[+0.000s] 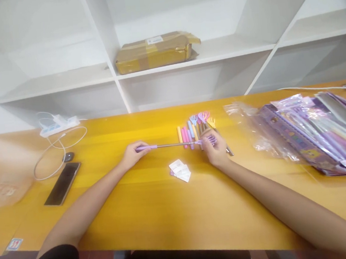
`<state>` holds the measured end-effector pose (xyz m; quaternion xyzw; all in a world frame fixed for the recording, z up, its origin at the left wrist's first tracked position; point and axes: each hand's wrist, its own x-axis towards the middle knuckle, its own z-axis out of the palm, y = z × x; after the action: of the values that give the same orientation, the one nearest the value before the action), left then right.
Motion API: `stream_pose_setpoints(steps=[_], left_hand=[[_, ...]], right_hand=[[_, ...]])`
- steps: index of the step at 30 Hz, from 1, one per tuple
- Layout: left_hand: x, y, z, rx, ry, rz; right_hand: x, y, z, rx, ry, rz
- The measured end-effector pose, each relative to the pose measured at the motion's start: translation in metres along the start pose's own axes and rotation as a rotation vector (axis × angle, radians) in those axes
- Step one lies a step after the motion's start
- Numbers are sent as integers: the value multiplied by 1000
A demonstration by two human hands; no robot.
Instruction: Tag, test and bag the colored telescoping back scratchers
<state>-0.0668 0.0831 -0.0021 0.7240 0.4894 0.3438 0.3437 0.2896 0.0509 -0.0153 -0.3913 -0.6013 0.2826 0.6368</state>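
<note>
A purple telescopic back scratcher [174, 145] is stretched out level above the yellow table [157, 213]. My left hand [133, 154] is closed round its purple handle. My right hand [214, 150] is closed on its claw end. Just behind the rod lie several more scratchers [194, 128] in pink, yellow, blue and orange, collapsed and side by side. A few small white paper tags [180, 170] lie on the table between my hands.
A heap of purple packages in clear plastic [315, 131] fills the right side. At left lie a black phone [63, 183], a small dark mouse-like object [68, 157] and a white power strip with cable [59, 126]. White shelves behind hold a cardboard parcel [155, 51].
</note>
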Motion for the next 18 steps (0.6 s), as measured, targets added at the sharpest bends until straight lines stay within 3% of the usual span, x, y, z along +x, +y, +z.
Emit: stream_pose_setpoints(steps=[6,13,18], left_hand=[[2,-1,2,-13,-12,-54],[-2,0,2,34,7,21],[-8,5,2,86,8,83]], right_hand=[[1,4,3,-97,88,-79],[7,-4,-2,-145,-180,-87],[6,-6,-2,-161,-232,-106]])
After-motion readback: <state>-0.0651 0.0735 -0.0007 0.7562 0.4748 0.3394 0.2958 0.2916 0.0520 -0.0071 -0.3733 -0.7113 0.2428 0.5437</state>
